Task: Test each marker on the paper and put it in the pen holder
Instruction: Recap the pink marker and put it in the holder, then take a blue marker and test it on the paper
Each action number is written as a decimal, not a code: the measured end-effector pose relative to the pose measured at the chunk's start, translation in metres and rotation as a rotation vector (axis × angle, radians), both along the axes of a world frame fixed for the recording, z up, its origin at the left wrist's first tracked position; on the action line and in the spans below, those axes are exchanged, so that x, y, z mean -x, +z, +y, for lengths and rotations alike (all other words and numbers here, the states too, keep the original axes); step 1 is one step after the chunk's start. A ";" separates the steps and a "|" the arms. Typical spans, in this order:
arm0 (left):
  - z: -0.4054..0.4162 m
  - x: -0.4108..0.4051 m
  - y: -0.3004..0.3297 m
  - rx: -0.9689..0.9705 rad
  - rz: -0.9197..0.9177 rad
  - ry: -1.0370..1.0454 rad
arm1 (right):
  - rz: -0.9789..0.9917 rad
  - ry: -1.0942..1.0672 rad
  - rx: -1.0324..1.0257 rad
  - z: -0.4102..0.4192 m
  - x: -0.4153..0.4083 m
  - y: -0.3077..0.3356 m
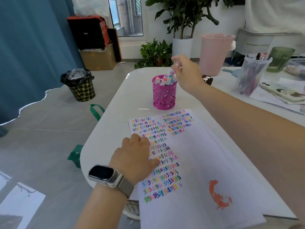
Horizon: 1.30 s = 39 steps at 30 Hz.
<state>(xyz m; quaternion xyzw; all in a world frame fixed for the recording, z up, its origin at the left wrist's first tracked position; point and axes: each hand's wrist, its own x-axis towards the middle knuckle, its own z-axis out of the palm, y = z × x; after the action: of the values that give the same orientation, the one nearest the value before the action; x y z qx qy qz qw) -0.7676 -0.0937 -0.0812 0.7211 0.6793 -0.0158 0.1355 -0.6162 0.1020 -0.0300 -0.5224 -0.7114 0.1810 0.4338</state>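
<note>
A pink perforated pen holder [164, 96] stands on the white table beyond the paper, with several markers [165, 80] upright in it. My right hand [188, 73] hovers just over its right rim, blurred, fingers pinched on a white marker [173, 71] with a purple tip that points down into the holder. The white paper [206, 162] lies in front of me, covered with rows of small coloured squiggles [165, 179] and an orange scribble [217, 195]. My left hand [137, 154], a watch on its wrist, rests palm down on the paper's left part and holds nothing.
A clear tub of pens [250, 71], a green cup [280, 58], a phone and notebooks [283, 93] sit on the table at right. A pink bin [214, 53] stands behind the table. A black-lined waste bin [79, 85] and green bag [97, 111] are on the floor at left.
</note>
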 end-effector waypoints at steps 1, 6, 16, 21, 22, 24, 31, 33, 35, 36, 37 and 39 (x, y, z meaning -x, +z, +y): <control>0.001 0.000 0.000 0.004 -0.002 -0.001 | -0.070 0.005 0.008 -0.003 -0.002 -0.003; 0.000 0.001 0.000 -0.001 -0.002 0.000 | -0.029 -0.078 -0.227 -0.060 -0.039 -0.030; -0.001 -0.007 -0.001 -0.020 0.016 0.038 | -0.744 -0.395 0.305 -0.097 -0.110 -0.081; -0.002 -0.005 -0.004 -0.036 0.028 0.021 | -0.567 -0.385 0.374 -0.093 -0.102 -0.070; -0.002 -0.004 -0.004 -0.039 0.022 0.019 | -0.603 -0.381 0.391 -0.095 -0.098 -0.068; -0.002 -0.003 -0.004 -0.040 0.011 0.018 | -0.675 -0.347 0.408 -0.101 -0.091 -0.067; -0.002 -0.006 -0.005 -0.099 0.003 0.036 | -0.699 -0.342 0.395 -0.130 -0.071 -0.046; -0.002 -0.008 -0.005 -0.205 -0.052 0.025 | -0.562 -0.295 0.392 -0.139 -0.066 -0.040; -0.002 -0.012 -0.002 -0.331 -0.221 -0.005 | -0.293 -0.171 0.455 -0.151 -0.059 -0.032; -0.002 -0.015 0.001 -0.352 -0.349 -0.021 | -0.146 -0.090 0.499 -0.158 -0.054 -0.028; -0.003 -0.019 0.005 -0.338 -0.477 -0.039 | -0.032 -0.011 0.532 -0.164 -0.050 -0.025; -0.005 -0.026 0.009 -0.255 -0.654 -0.070 | 0.122 0.127 0.564 -0.174 -0.041 -0.023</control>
<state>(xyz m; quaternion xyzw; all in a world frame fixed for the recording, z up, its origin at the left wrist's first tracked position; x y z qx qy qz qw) -0.7412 -0.0987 -0.0721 0.7222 0.5712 0.2962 0.2539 -0.5754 -0.0722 -0.0528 -0.5652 -0.6367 0.4294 0.3012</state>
